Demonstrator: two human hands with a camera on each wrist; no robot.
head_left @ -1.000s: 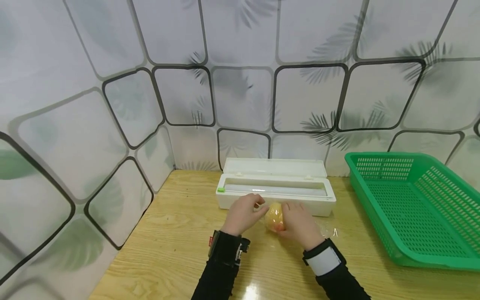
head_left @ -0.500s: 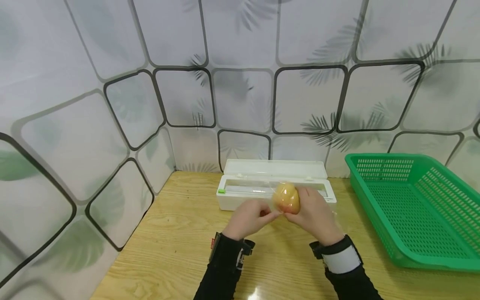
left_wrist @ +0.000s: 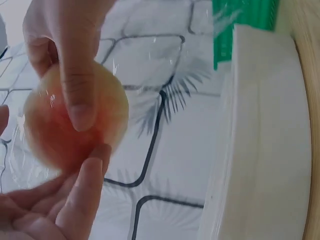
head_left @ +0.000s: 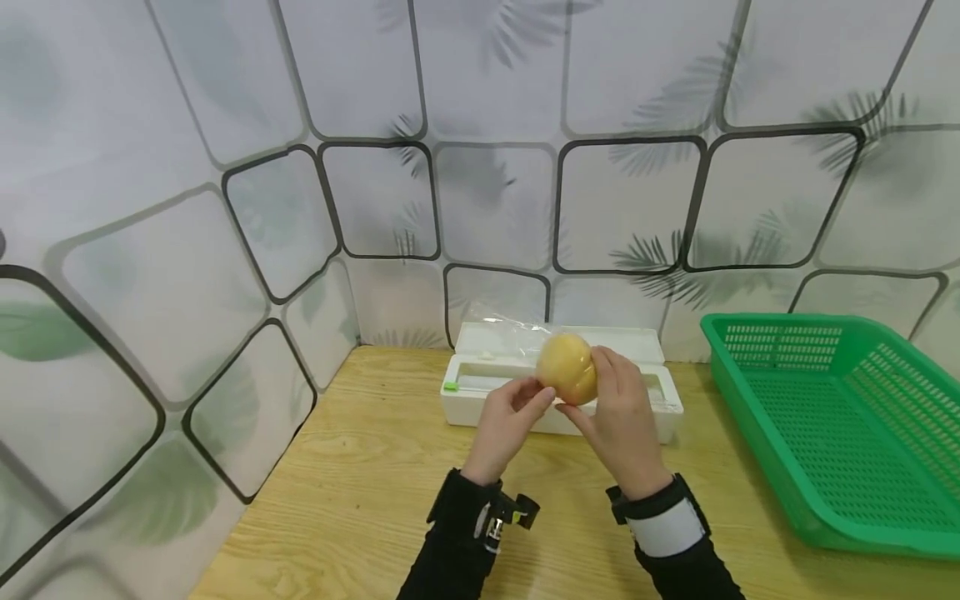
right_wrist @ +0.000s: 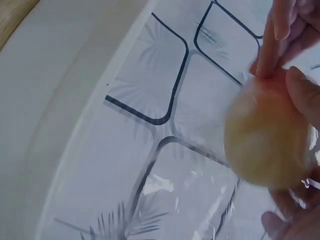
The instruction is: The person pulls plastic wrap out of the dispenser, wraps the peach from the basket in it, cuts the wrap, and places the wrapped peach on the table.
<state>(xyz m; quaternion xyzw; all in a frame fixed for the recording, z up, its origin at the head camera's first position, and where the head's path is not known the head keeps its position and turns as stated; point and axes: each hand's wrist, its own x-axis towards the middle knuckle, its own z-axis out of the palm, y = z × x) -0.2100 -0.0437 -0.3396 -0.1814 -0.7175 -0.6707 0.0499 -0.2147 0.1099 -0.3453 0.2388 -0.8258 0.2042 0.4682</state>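
A yellow peach with a red blush (head_left: 564,367), in clear plastic wrap (head_left: 512,332), is held up in front of an open white wrap dispenser (head_left: 480,412). My right hand (head_left: 624,429) grips the peach from the right, its thumb across the red side in the left wrist view. At the lower left, my left hand (head_left: 501,427) brings thumb and fingertips together on the wrap, right against the fruit. Loose film spreads up and left from the peach. The roll (head_left: 480,382) in the dispenser is partly hidden by hands and peach.
A green plastic basket (head_left: 757,454) stands on the right of the wooden table (head_left: 360,467). The dispenser's lid (head_left: 637,343) is raised at the back, and a green slider (head_left: 451,386) sits at its left end. A patterned wall covering (head_left: 495,208) rises behind.
Both hands have lifted the peach from low in front of the dispenser up over it. The peach has been turned, and its loose film now spreads to the upper left.
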